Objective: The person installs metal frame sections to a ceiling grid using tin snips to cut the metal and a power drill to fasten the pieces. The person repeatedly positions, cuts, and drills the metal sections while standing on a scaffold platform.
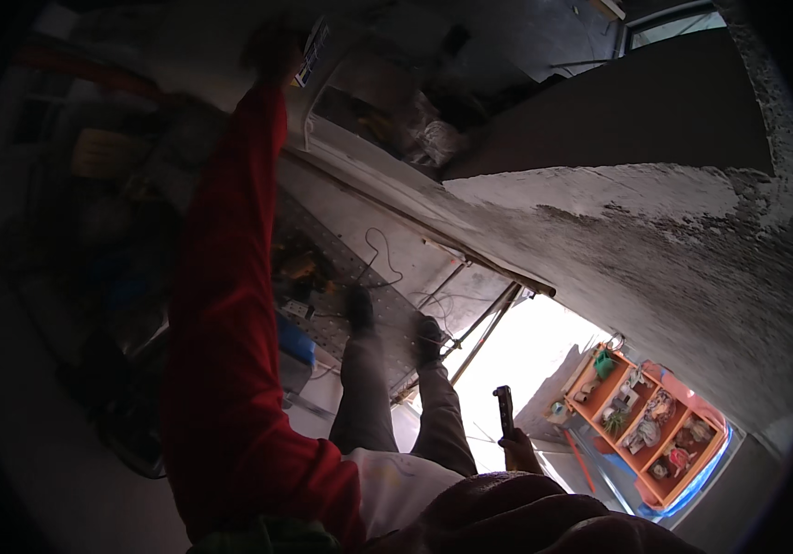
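Observation:
Stretched up to the top left, my left arm in a red sleeve ends in my left hand (272, 55), dark and blurred against the wall. At this hand is a narrow, flat object with a yellow edge (311, 54); it appears to be in the grip, though the fingers hardly show. Low at centre right, my right hand (519, 452) is closed round the lower end of a dark, narrow bar-shaped tool (505, 411). That tool points upward, its exact kind not clear against the bright light.
My feet stand on a perforated metal platform (336, 254) with tools, a loose cable (387, 258) and a blue item (295, 342) around it. Scaffold poles (489, 328) cross beside it. A rough plastered wall (655, 249) runs right. Below stands an orange compartmented shelf (632, 392) with assorted items.

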A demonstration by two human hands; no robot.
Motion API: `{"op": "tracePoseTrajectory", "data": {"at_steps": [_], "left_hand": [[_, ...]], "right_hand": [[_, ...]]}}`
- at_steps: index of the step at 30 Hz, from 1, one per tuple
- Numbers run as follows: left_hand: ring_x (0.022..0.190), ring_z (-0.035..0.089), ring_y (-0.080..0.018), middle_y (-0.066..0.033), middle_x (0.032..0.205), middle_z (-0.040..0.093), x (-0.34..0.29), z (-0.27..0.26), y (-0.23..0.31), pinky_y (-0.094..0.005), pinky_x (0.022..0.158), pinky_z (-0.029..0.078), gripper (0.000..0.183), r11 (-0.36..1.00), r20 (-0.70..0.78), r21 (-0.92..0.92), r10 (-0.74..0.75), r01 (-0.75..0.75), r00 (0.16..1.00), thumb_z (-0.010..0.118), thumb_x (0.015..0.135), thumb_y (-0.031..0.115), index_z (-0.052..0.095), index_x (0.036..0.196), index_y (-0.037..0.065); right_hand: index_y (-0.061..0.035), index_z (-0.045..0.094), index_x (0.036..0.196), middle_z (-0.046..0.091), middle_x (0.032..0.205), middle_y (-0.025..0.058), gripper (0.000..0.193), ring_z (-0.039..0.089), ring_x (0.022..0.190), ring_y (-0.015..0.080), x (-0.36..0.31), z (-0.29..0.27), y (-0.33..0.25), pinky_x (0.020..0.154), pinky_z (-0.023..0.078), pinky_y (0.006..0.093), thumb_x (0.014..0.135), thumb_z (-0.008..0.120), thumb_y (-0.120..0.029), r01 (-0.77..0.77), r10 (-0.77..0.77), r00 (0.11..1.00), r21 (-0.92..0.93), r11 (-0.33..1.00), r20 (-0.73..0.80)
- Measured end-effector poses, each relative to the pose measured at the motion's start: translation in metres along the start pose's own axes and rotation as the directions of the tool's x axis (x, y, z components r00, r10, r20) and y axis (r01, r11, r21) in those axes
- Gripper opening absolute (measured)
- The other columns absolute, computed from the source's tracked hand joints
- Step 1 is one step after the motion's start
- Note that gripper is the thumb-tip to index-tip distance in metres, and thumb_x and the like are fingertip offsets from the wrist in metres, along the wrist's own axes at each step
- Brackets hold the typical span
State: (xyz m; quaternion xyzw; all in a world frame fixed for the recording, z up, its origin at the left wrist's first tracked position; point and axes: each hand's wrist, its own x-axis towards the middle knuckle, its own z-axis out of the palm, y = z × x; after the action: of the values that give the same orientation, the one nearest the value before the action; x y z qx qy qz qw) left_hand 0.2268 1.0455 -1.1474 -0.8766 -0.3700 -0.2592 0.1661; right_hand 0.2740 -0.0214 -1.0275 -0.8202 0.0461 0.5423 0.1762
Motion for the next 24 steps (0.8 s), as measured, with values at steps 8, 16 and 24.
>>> {"op": "tracePoseTrajectory", "data": {"at_steps": [8, 16, 24], "left_hand": [[0.093, 0.072, -0.0346, -0.0154, 0.107, 0.072, -0.004, -0.046, -0.017, -0.0434, 0.082, 0.058, 0.036, 0.869, -0.058, -0.461, -0.231, 0.179, 0.971, 0.063, 0.101, 0.031, 0.066, 0.124, 0.004], [0.076, 0.071, -0.0135, -0.0073, 0.091, 0.074, -0.178, -0.327, 0.19, -0.0274, 0.066, 0.052, 0.023, -0.346, 0.794, -0.566, 0.014, 0.748, 0.607, 0.069, 0.099, 0.02, 0.071, 0.112, 0.0], [0.083, 0.071, -0.0126, -0.0077, 0.094, 0.073, -0.243, -0.51, 0.259, -0.0272, 0.076, 0.057, 0.025, -0.402, 0.837, -0.519, -0.057, 0.755, 0.545, 0.066, 0.101, 0.014, 0.07, 0.122, 0.001]], "right_hand": [[-0.0034, 0.064, 0.096, 0.063, 0.082, 0.0045, 0.033, 0.057, 0.077, 0.0133, 0.008, 0.027, -0.14, 0.069, 0.05, 0.0351, 0.081, 0.084, -0.024, 0.2, -0.188, 0.98, -0.324, 0.925, 0.069], [-0.0026, 0.059, 0.125, 0.063, 0.096, 0.002, 0.048, 0.059, 0.085, 0.0102, -0.023, 0.06, -0.326, 0.075, 0.052, 0.0295, 0.083, 0.081, -0.009, 0.577, -0.572, 0.817, -0.151, 0.803, 0.078], [-0.0027, 0.06, 0.13, 0.072, 0.109, 0.0128, 0.059, 0.07, 0.097, 0.0215, -0.082, 0.032, -0.369, 0.084, 0.055, 0.036, 0.08, 0.084, -0.023, 0.777, -0.76, 0.63, -0.154, 0.611, 0.162]]}}
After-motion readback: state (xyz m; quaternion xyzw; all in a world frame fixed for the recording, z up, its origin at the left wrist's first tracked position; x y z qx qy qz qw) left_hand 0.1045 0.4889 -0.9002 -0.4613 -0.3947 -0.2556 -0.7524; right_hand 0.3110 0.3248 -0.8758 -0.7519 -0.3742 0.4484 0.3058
